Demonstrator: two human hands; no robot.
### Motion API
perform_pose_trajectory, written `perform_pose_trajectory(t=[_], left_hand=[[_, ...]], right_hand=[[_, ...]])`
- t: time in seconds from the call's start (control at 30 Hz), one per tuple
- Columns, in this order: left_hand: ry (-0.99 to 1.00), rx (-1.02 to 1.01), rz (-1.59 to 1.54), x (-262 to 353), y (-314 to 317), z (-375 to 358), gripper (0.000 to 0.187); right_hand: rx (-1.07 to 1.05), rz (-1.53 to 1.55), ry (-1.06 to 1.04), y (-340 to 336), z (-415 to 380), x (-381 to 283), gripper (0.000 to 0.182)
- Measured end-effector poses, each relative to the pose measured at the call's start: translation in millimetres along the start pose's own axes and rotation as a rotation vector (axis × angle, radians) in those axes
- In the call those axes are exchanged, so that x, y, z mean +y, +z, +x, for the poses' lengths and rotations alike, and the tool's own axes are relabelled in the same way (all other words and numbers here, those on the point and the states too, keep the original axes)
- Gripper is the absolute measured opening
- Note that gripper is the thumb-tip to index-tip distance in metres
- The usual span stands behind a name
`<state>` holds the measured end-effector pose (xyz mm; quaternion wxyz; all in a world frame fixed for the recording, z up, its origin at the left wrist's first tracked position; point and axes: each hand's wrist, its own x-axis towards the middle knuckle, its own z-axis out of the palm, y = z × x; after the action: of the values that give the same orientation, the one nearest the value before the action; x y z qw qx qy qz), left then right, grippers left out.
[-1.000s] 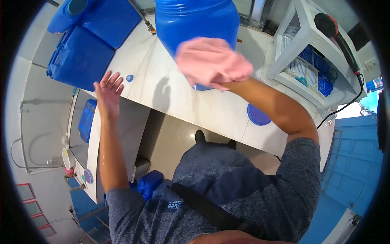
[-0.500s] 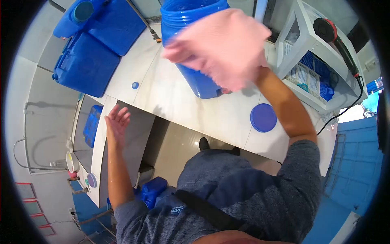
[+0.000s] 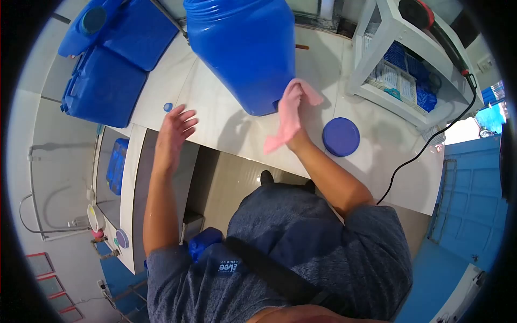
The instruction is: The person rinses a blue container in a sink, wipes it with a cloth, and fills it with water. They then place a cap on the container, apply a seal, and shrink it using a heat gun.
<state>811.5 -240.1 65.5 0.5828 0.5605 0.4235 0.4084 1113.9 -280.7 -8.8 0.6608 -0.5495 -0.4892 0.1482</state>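
Observation:
A tall blue plastic drum (image 3: 242,54) with a threaded neck stands on the white counter in front of me. Against its lower right side lies a pink cloth (image 3: 291,110), held by my right hand (image 3: 295,137); the cloth covers most of the fingers. My left hand (image 3: 175,132) hovers empty over the counter's front edge, its fingers spread. Just beyond it sits a small blue cap (image 3: 168,107). A round blue lid (image 3: 341,137) rests on the counter to the right of my right hand.
Blue jerrycans (image 3: 105,86) stand at the left. To the right, a white shelf unit (image 3: 371,72) holds baskets, with a black-and-red corded tool (image 3: 439,40) on top. Its black cord (image 3: 414,156) trails over the counter (image 3: 398,177). Another blue container (image 3: 205,242) is below.
My right hand has brought the cloth down from the drum's upper part to its lower right side. The drum's neck has shifted up and left in view. My left hand has risen towards the cap.

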Motion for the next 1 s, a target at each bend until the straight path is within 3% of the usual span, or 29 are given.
perform_pose_trajectory(t=[0.03, 0.13, 0.3, 0.33, 0.37, 0.4, 0.43, 0.47, 0.53, 0.6, 0.67, 0.7, 0.77, 0.8, 0.87, 0.93, 0.97, 1.0], left_hand=[[0.019, -0.097, 0.038, -0.1, 7.1, 8.0, 0.060], [0.028, -0.121, -0.051, -17.1, 19.5, 34.5, 0.053], [-0.142, -0.264, -0.390, -32.8, 72.6, 62.4, 0.045], [-0.188, -0.326, -0.452, -34.3, 82.8, 60.1, 0.044], [-0.202, -0.387, -0.477, -33.0, 91.0, 55.4, 0.044], [-0.191, -0.443, -0.451, -28.0, 93.5, 53.3, 0.044], [-0.151, -0.496, -0.373, -18.7, 88.0, 50.8, 0.044], [-0.090, -0.561, -0.245, -4.0, 76.4, 46.5, 0.044], [0.092, -0.678, 0.066, 28.8, 49.9, 36.4, 0.043], [0.374, -0.628, 0.308, 61.5, 33.1, 20.7, 0.043], [0.742, -0.221, 0.455, 74.4, 42.7, 16.3, 0.043], [0.864, 0.033, 0.542, 74.7, 58.6, 22.7, 0.043], [0.923, 0.454, 0.713, 61.9, 102.6, 51.1, 0.043], [0.924, 0.545, 0.756, 56.9, 120.6, 65.9, 0.043], [0.989, 0.441, 0.727, 60.1, 126.8, 106.5, 0.040], [1.001, 0.231, 0.451, 76.0, 117.7, 153.9, 0.053], [1.095, 0.206, 0.580, 75.8, 98.1, 192.2, 0.055], [1.194, 0.185, 0.699, 75.4, 78.5, 229.9, 0.058]], right_hand=[[-0.117, -0.126, -0.084, -16.1, 1.7, -23.3, 0.084], [-0.478, -0.364, -0.413, -36.0, 14.3, -76.9, 0.099], [-0.752, -0.146, -0.839, -12.7, 38.2, -136.9, 0.066], [-0.832, 0.172, -0.149, -10.4, 42.2, -162.5, 0.048], [-0.933, 0.463, 0.240, -6.8, 49.0, -167.9, 0.038], [-0.904, 0.728, 0.661, -3.0, 55.9, -173.2, 0.030], [-0.900, 0.720, 0.646, -5.4, 65.3, -163.0, 0.030], [-0.984, 0.373, 0.253, -13.5, 73.5, -147.4, 0.029], [-1.024, 0.004, -0.139, -38.1, 83.4, -135.3, 0.028], [-0.863, -0.121, 0.187, -63.6, 82.7, -136.2, 0.029], [-0.581, -0.244, 0.048, -73.0, 85.9, -135.2, 0.027], [-0.580, -0.245, 0.049, -69.3, 88.4, -130.2, 0.027], [-0.069, -0.145, -0.186, -54.6, 100.5, -107.4, 0.026], [-0.065, -0.143, -0.189, -46.1, 108.5, -98.2, 0.026], [0.045, -0.029, -0.326, -29.5, 121.5, -82.3, 0.044], [0.076, 0.039, -0.403, 4.1, 119.6, -69.1, 0.053], [0.103, 0.113, -0.464, 16.4, 117.2, -66.3, 0.063], [0.034, 0.200, -0.392, 18.4, 114.1, -69.4, 0.070]])
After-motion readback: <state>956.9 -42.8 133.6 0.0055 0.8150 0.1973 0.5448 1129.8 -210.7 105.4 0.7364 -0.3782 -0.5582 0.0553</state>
